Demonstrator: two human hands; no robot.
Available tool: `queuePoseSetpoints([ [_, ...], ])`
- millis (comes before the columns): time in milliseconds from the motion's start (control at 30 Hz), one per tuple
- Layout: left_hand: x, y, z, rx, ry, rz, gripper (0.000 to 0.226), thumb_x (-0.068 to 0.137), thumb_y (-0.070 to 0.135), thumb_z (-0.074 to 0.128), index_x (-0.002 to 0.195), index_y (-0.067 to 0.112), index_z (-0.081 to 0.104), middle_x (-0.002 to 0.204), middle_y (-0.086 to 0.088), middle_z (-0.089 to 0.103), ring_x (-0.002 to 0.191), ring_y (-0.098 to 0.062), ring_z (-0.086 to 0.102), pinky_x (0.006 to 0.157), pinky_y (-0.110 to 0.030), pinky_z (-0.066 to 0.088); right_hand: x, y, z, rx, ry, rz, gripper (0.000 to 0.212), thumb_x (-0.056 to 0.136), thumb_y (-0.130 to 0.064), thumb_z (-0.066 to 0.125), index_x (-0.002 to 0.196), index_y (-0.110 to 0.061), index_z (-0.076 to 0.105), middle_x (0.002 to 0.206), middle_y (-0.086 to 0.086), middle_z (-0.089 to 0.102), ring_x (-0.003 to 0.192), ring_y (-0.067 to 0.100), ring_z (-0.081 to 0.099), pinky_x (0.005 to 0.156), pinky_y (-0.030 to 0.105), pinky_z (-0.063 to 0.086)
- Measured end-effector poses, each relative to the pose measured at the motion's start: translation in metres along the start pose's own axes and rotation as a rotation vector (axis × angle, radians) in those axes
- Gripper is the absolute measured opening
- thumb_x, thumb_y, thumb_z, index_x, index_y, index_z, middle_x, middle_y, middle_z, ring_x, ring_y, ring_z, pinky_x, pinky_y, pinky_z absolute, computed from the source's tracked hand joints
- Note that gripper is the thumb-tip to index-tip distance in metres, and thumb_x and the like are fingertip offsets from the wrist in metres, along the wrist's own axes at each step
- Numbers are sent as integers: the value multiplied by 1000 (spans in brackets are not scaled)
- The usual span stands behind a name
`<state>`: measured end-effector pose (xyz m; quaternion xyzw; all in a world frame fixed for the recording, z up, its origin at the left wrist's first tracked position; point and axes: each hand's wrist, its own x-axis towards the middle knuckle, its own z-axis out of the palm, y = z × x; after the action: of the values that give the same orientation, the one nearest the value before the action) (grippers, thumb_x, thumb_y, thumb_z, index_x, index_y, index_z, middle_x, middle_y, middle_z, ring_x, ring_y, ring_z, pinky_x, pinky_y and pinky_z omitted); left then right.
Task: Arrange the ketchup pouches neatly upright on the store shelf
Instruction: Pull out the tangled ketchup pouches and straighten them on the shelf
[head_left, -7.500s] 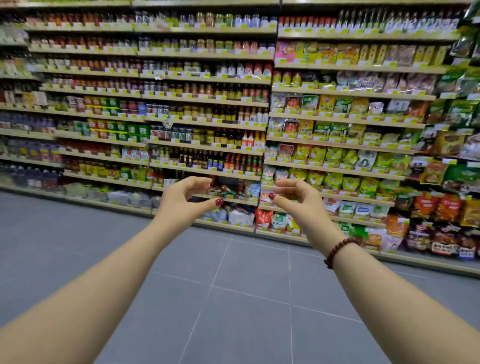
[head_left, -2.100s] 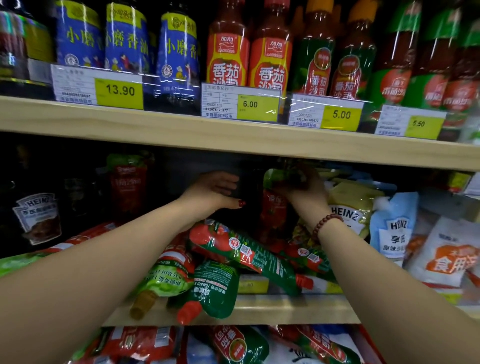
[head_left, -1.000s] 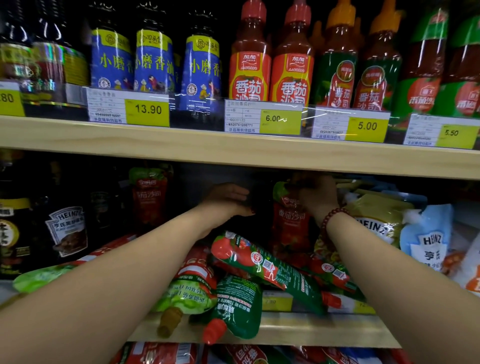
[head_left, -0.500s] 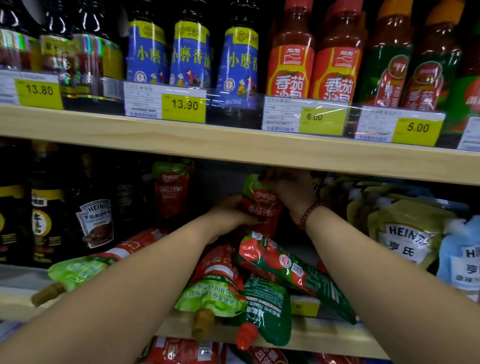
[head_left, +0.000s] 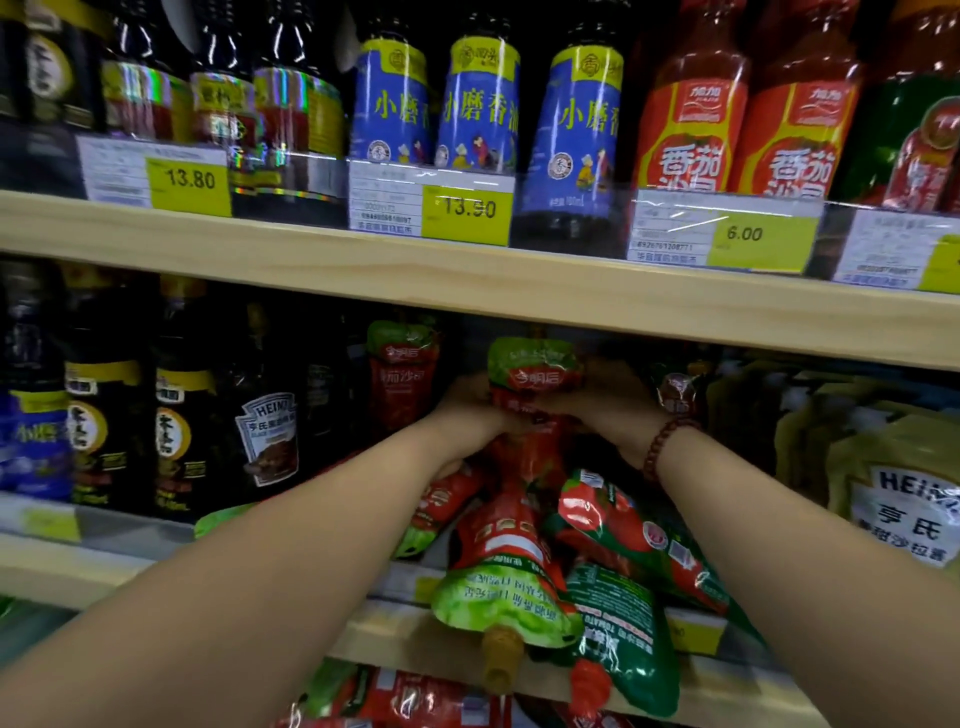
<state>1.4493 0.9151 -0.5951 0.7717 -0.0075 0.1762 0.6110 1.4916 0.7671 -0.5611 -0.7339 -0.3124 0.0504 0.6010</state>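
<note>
Both hands grip one red-and-green ketchup pouch (head_left: 535, 371), held upright under the upper shelf board. My left hand (head_left: 467, 405) clasps its left side and my right hand (head_left: 608, 410) its right side. A second pouch (head_left: 402, 374) stands upright farther back to the left. Several more pouches lie toppled in a heap below my hands: one (head_left: 506, 566) hangs spout-down over the shelf's front edge (head_left: 395, 644), one green pouch (head_left: 618, 629) lies beside it, and another (head_left: 639, 540) slants to the right.
Dark Heinz sauce bottles (head_left: 270, 410) stand to the left on the same shelf. Yellow Heinz pouches (head_left: 893, 493) fill the right side. The upper shelf board (head_left: 467, 280) carries price tags, blue-labelled bottles (head_left: 483, 109) and red ketchup bottles (head_left: 691, 124). More pouches (head_left: 410, 696) lie on the shelf below.
My right hand has carried the pouch leftward from the right side, and my left hand has closed on it too. The view has shifted left and closer.
</note>
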Motion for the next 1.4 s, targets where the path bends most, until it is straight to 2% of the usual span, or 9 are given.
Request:
queuePoseSetpoints([
  [167, 0, -1, -9, -33, -37, 25, 36, 67, 9, 80, 92, 31, 66, 88, 10, 70, 73, 4, 66, 58, -11, 51, 7, -7, 8, -70, 63, -20, 41, 69, 3, 75, 107, -6, 65, 99, 8, 68, 82, 12, 64, 64, 17, 53],
  [300, -2, -1, -35, 118, -11, -52, 39, 68, 2, 77, 102, 16, 64, 104, -9, 68, 99, -21, 64, 89, -33, 52, 17, -9, 11, -27, 192, -62, 44, 68, 6, 75, 110, 0, 63, 107, 14, 66, 89, 21, 64, 72, 26, 55],
  [467, -18, -23, -81, 679, -103, -132, 54, 69, 25, 80, 119, 22, 60, 117, 5, 58, 106, -10, 53, 84, -18, 38, 35, -7, 19, -3, 237, -88, 55, 66, 4, 77, 117, 0, 59, 120, 15, 62, 108, 24, 58, 93, 35, 47],
  [600, -32, -36, -94, 654, -130, -123, 34, 71, 33, 77, 104, 26, 69, 100, 11, 64, 95, -5, 57, 74, -12, 38, 55, -3, 29, 56, 270, -47, 47, 64, 3, 79, 107, -3, 61, 120, 15, 61, 113, 31, 57, 100, 41, 44],
  [733, -35, -41, -92, 610, -117, -98, 21, 71, 32, 76, 91, 28, 74, 89, 18, 64, 85, 3, 56, 70, -6, 38, 72, 1, 39, 78, 207, -11, 36, 66, 2, 77, 92, -16, 60, 116, 11, 61, 108, 28, 58, 98, 45, 45],
  [833, -36, -45, -93, 591, -103, -79, 19, 71, 32, 76, 89, 28, 75, 87, 17, 67, 81, 7, 58, 65, 1, 40, 76, 5, 43, 111, 194, 19, 44, 66, 7, 75, 106, -5, 60, 121, 18, 60, 110, 31, 57, 94, 46, 48],
  [1000, -39, -47, -94, 530, -87, -68, 15, 69, 31, 78, 84, 30, 75, 85, 17, 69, 74, 12, 60, 62, 3, 41, 74, 15, 49, 41, 155, 31, 48, 68, 9, 73, 113, 3, 60, 107, 13, 63, 80, 17, 63, 53, 16, 52],
  [1167, -40, -46, -94, 509, -90, -69, 16, 70, 31, 78, 85, 30, 75, 81, 21, 67, 71, 14, 58, 62, 2, 41, 76, 28, 51, 24, 119, 109, 41, 71, 4, 73, 110, 2, 63, 109, 23, 64, 75, 22, 63, 49, 19, 53],
  [1400, -41, -48, -95, 502, -85, -51, 16, 70, 31, 77, 86, 30, 76, 81, 25, 66, 73, 20, 56, 64, 2, 40, 81, 42, 44, -71, -29, 130, 50, 63, 6, 77, 104, -19, 63, 101, 9, 67, 77, 14, 63, 57, 26, 57],
])
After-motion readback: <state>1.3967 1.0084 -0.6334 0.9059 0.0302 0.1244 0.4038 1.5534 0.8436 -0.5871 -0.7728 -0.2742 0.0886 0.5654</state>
